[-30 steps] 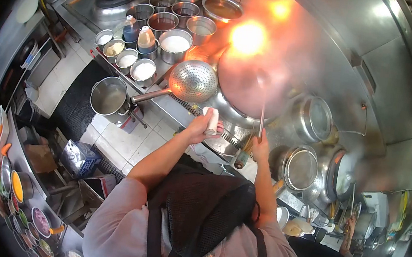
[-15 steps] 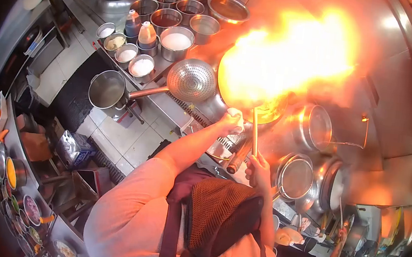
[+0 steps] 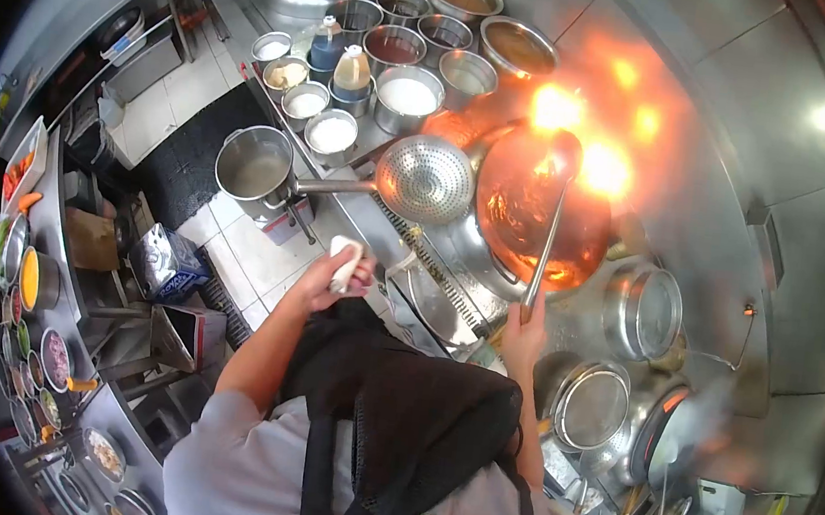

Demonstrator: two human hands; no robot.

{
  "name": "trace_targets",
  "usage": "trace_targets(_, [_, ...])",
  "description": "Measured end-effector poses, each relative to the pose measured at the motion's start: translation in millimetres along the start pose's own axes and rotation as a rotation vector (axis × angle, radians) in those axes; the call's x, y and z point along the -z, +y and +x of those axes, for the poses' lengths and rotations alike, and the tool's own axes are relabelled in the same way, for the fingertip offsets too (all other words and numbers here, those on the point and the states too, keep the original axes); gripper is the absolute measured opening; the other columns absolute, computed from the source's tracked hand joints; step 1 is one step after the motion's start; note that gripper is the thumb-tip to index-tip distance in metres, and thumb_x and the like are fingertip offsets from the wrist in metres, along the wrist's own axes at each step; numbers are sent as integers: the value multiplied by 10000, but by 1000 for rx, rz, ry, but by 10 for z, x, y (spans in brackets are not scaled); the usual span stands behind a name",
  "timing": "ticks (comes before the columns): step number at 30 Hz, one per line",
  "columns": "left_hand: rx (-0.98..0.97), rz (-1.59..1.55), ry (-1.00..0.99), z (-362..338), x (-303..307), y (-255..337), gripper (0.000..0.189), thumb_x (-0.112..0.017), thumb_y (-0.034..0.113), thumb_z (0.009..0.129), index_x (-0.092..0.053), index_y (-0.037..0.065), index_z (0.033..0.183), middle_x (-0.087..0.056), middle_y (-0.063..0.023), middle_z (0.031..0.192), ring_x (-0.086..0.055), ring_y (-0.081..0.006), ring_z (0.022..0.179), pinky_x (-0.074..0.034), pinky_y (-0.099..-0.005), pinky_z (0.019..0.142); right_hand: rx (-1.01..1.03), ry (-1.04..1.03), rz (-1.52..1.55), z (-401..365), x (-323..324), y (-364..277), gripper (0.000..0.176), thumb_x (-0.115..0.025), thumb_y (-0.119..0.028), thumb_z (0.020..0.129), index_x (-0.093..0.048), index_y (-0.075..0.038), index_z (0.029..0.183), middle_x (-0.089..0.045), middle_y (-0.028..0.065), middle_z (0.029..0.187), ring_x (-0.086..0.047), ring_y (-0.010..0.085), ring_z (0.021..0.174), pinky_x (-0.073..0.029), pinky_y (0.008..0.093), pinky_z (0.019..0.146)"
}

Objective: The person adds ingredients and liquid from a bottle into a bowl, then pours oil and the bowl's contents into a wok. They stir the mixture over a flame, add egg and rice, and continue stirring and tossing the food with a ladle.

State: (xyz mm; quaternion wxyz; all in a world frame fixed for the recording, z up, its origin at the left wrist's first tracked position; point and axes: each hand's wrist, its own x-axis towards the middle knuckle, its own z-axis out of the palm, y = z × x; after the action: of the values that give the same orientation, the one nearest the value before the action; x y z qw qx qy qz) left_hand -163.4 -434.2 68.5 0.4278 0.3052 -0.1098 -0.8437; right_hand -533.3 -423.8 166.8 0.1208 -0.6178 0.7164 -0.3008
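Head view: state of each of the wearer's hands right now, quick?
Left hand: closed, holding a white cloth.
Right hand: closed, holding the long ladle by its handle end.

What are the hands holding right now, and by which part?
The right hand grips the ladle near the end of its handle. The left hand holds a white cloth; by which part can't be told.
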Motion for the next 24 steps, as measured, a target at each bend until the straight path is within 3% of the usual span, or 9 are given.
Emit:
trace_targets(2, [-62,-40,56,-102,202,33,366,-479,319,1022,-448,39,1256,-634,-92,1001,-651,-210,854,-571,-347,746,-254,-52,538,282,-209,-348,580,-577,-79,917,-363,-15,1452,-551,66,621,-542,160,471,-429,328,421])
trace_targets(4, [-171,-63,161,-180,307,98,325,-492,275,1018,-460,29,1228,-628,-123,985,-644,-211,841,-563,-322,700,-274,-80,772,633,-414,-707,614,-565,-100,930,-302,-33,1481,-483,-4,602,-475,83,435,-359,261,349])
trace_targets(6, [-177,-77,130,-200,513,192,313,-508,263,1012,-470,35,1223,-630,-116,988,-633,-188,805,-549,-294,644,-319,-74,899,1032,-666,-1032,645,-550,-76,915,-266,-37,1493,-448,-10,594,-453,87,424,-351,261,335])
trace_targets(8, [-186,24,151,-220,659,290,366,-546,282,990,-477,60,1273,-623,-100,1041,-609,-173,809,-514,-274,638,-309,-46,995,1467,-973,-1276,493,-545,-69,903,-400,-24,1372,-469,-1,611,-457,91,423,-367,259,345])
trace_targets(11, [-160,67,219,-318,806,526,362,-567,303,975,-502,77,1250,-641,-83,1011,-616,-173,810,-512,-298,645,-198,2,995,2151,-1454,-1647,125,-542,-43,862,-500,-45,981,-498,19,623,-475,110,429,-399,266,372])
trace_targets(14, [-152,69,274,-434,1058,736,310,-542,276,991,-500,120,1255,-641,-62,990,-619,-180,795,-515,-317,654,-331,-14,887,2813,-1782,-2046,105,-565,-43,839,-533,-42,939,-525,43,638,-516,135,467,-398,307,387])
trace_targets(20, [-232,-35,338,-706,1433,894,305,-501,286,1007,-525,53,1202,-646,-86,954,-617,-186,766,-508,-285,634,-421,92,580,3964,-2369,-2333,240,-537,-35,808,-564,62,1026,-570,100,675,-564,179,503,-464,335,437])
trace_targets(21, [-233,-70,330,-723,1504,872,307,-502,287,1007,-523,50,1203,-646,-89,956,-616,-188,764,-509,-286,636,-476,-5,574,4081,-2328,-2397,356,-534,-25,798,-542,84,1136,-591,142,740,-588,204,549,-490,339,459])
trace_targets(24, [-202,-162,330,-749,1634,824,308,-504,285,1007,-519,47,1201,-642,-98,951,-609,-193,753,-509,-285,637,-565,89,852,4319,-2431,-2529,302,-542,0,803,-522,44,1101,-571,144,773,-577,220,568,-484,337,446])
